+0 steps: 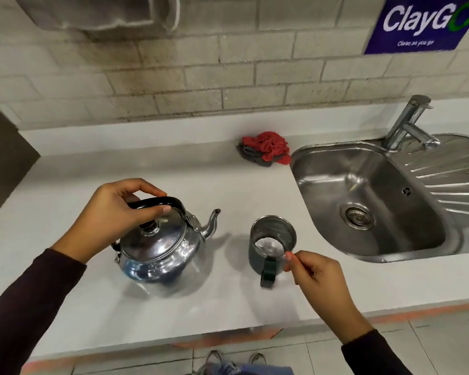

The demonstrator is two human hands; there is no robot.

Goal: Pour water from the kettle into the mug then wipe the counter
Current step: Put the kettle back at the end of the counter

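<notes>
Two hands work over the white counter (pixel 65 185). The kettle (pixel 161 247) stands upright near the counter's front edge, left of the middle, its lid on and its spout (pixel 213 221) pointing right and slightly toward the back wall, at the mug (pixel 272 246). Its black handle (pixel 155 203) arches over the lid, running from the kettle's rear left to the spout side. The left hand (pixel 114 215) is curled around that handle from the left, fingers over the top and thumb across the near side, so the kettle's body sits directly under the grip; whether the base rests on the counter or is just off it cannot be told.

The mug stands upright just right of the spout, apart from the kettle, open mouth up, with a little shine at its bottom. Its dark handle (pixel 268 274) points toward the front edge. The right hand (pixel 318 277) is loosely pinched, fingertips at the mug's near rim beside the handle; it is not wrapped around the mug, and whether it truly touches the rim is unclear. The mug lies to the left of and beyond this hand.

A red and grey cloth (pixel 264 151) lies bunched toward the counter's back edge, just beside the sink (pixel 322 163), which occupies the right end.
</notes>
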